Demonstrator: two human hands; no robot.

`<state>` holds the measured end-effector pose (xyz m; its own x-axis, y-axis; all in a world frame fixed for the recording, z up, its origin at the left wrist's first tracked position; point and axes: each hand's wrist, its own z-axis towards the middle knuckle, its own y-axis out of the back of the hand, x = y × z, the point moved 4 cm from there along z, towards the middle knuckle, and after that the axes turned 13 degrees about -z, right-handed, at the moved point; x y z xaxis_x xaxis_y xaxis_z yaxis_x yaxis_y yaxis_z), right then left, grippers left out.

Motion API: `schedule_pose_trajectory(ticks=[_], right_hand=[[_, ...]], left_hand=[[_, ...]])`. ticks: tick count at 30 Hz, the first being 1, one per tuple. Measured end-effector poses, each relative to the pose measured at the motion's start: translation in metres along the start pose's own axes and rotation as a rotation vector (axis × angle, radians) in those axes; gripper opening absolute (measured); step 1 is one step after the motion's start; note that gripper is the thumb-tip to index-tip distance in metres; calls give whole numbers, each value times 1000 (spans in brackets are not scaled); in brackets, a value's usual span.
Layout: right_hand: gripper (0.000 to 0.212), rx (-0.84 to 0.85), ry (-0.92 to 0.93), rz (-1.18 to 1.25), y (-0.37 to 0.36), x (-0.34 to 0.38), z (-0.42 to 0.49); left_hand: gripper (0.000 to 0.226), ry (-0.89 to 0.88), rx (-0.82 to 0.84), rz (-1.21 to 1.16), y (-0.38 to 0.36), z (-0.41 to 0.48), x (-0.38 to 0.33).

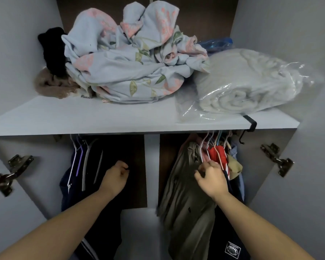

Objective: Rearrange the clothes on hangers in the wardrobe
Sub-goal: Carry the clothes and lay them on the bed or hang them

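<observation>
The wardrobe has two hanging bays split by a grey divider [152,166]. In the left bay, dark navy clothes [86,177] hang on white and purple hangers [77,156]. My left hand [115,180] is curled at the right edge of these dark clothes; what it grips is hidden. In the right bay an olive-khaki garment [184,194] hangs beside pink, red and tan clothes [217,154] on several crowded hangers [214,139]. My right hand [211,177] reaches between the khaki garment and the red one, fingers curled around a white hanger wire.
Above, a grey shelf [83,119] carries a crumpled floral sheet [131,59], a black and a brown item [53,68] at the left and a bagged grey blanket [246,81]. A black hook [250,124] clips the shelf edge. Open doors with hinges [11,173] [278,160] flank both sides.
</observation>
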<state>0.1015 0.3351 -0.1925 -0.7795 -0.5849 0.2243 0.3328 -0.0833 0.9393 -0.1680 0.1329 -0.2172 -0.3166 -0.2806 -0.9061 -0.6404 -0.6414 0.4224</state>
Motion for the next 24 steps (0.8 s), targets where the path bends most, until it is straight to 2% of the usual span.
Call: schedule_pose_trajectory(ticks=[3, 6, 9, 11, 14, 19, 24], right_hand=[[40, 42, -27, -81, 21, -17, -24], [38, 45, -131, -163, 49, -37, -55], [35, 29, -234, -187, 66, -54, -95], [34, 13, -323, -152, 70, -65, -126], [32, 16, -493, -54, 62, -81, -187], [29, 110, -646, 37, 56, -99, -287], [29, 95, -802, 64, 89, -118, -370]], left_hand=[[7, -102, 177, 190, -27, 3, -11], [12, -258, 278, 330, -49, -4, -22], [28, -421, 365, 332, -77, -19, -29], [23, -489, 421, 330, -99, -34, -32], [11, -470, 570, 319, -142, -63, -20], [23, -452, 795, 333, -218, -151, 3], [8, -565, 1050, 322, -273, -237, -31]])
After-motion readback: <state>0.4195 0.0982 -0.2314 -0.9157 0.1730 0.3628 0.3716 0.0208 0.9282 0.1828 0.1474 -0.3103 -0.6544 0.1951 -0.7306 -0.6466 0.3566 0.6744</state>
